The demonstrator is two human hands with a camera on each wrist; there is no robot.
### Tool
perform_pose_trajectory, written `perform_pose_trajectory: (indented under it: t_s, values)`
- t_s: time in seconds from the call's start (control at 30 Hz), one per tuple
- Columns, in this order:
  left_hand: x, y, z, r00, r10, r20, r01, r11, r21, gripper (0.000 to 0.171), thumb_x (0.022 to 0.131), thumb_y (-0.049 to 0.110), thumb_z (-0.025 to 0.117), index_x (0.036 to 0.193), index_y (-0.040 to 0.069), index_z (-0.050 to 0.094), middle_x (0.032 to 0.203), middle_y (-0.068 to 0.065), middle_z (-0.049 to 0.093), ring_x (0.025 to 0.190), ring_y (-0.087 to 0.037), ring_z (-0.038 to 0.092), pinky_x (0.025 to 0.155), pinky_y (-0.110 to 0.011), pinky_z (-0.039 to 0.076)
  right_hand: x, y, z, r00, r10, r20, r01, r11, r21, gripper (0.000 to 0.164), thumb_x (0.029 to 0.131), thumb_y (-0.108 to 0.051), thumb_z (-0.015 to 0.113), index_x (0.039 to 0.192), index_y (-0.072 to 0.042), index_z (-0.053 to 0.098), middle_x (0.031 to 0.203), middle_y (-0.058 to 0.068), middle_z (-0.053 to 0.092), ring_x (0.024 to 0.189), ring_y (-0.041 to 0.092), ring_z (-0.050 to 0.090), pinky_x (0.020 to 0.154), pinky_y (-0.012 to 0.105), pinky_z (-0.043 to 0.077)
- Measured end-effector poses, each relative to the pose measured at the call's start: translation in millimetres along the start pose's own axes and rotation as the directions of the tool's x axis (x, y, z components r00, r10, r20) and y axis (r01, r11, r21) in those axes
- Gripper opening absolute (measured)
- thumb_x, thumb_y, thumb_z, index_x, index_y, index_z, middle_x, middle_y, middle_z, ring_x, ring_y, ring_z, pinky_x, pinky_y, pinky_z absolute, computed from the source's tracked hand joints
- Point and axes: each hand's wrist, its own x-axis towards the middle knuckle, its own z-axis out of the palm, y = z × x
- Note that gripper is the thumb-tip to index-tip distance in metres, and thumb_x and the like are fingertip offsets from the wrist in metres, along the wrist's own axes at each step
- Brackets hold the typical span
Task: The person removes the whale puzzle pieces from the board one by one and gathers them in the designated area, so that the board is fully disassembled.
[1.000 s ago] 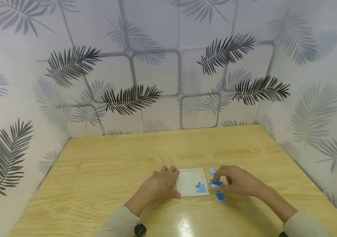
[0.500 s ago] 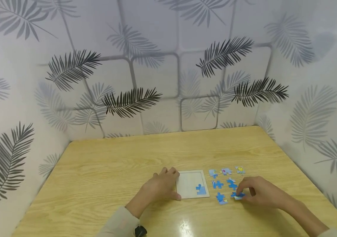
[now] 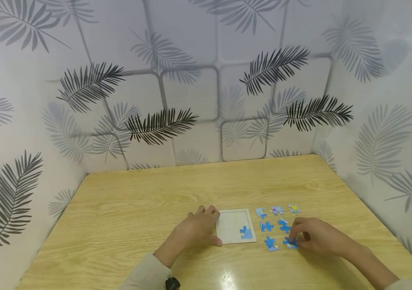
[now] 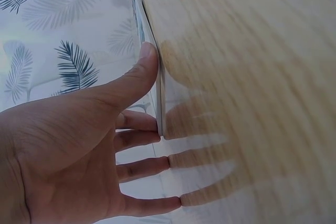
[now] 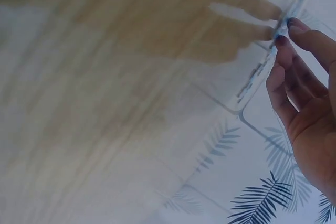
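My left hand (image 3: 199,226) rests along the left edge of a square puzzle tray (image 3: 227,210). In the left wrist view its fingers (image 4: 144,167) are straight, their tips at the tabletop, and the thumb lies against the tray's edge. One light-blue puzzle piece (image 3: 246,233) sits in the tray's near right corner. To the right, my right hand (image 3: 318,233) pinches a blue puzzle piece (image 3: 290,243) between thumb and fingertips, low at the table. The right wrist view shows the fingertips (image 5: 282,40) close together at the thin line of pieces.
Several loose puzzle pieces lie right of the tray, among them a sun piece (image 3: 294,208), a pink-marked piece (image 3: 277,210) and a blue piece (image 3: 271,243). The wooden table (image 3: 148,193) meets a leaf-patterned backdrop (image 3: 191,137) at its back and sides.
My right hand has moved right and nearer from beside the tray to the near right piece. That piece, tilted half a second ago, now lies flatter. The left hand has stayed on the tray.
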Motion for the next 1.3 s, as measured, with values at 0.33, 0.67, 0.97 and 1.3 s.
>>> perform_pose_trajectory:
  t_s: [0.33, 0.67, 0.97, 1.3]
  values:
    - [-1.2, 2.3, -3.4, 1.0, -0.003, 0.005, 0.003, 1.0, 0.025, 0.079, 0.087, 0.055, 0.078, 0.147, 0.01, 0.052, 0.147, -0.002, 0.048, 0.13, -0.026, 0.047, 0.1, -0.054, 0.051, 32, -11, 8, 1.0, 0.013, 0.016, -0.015, 0.996, 0.091, 0.022, 0.088, -0.002, 0.08, 0.104, -0.015, 0.073, 0.103, -0.002, 0.069, 0.067, -0.006, 0.051, 0.063, 0.022, 0.055]
    - [-1.9, 1.2, -3.7, 1.0, 0.002, 0.015, -0.002, 1.0, -0.01, 0.077, 0.087, 0.053, 0.078, 0.146, 0.011, 0.053, 0.148, -0.001, 0.047, 0.129, -0.025, 0.046, 0.101, -0.054, 0.051, 82, -29, 31, 0.981, 0.11, 0.158, -0.137, 0.975, 0.173, 0.038, 0.092, -0.002, 0.076, 0.128, -0.006, 0.068, 0.118, 0.008, 0.064, 0.068, -0.002, 0.05, 0.064, 0.021, 0.053]
    - [-1.5, 3.2, -3.8, 1.0, -0.003, 0.015, 0.003, 1.0, 0.005, 0.078, 0.086, 0.055, 0.078, 0.146, 0.011, 0.053, 0.147, -0.001, 0.048, 0.13, -0.025, 0.047, 0.102, -0.054, 0.051, 100, -42, 43, 0.955, 0.227, 0.193, -0.243, 0.968, 0.065, 0.035, 0.088, -0.009, 0.082, 0.123, -0.006, 0.073, 0.117, 0.008, 0.063, 0.078, 0.005, 0.058, 0.072, 0.022, 0.054]
    - [-1.4, 2.0, -0.6, 1.0, -0.001, 0.011, 0.001, 1.0, 0.014, 0.078, 0.086, 0.056, 0.078, 0.145, 0.011, 0.053, 0.147, 0.0, 0.048, 0.128, -0.024, 0.047, 0.1, -0.054, 0.052, 106, -48, 48, 0.953, 0.229, 0.199, -0.241, 0.97, 0.039, 0.03, 0.089, -0.006, 0.08, 0.112, -0.013, 0.062, 0.11, 0.01, 0.06, 0.077, 0.012, 0.057, 0.067, 0.025, 0.054]
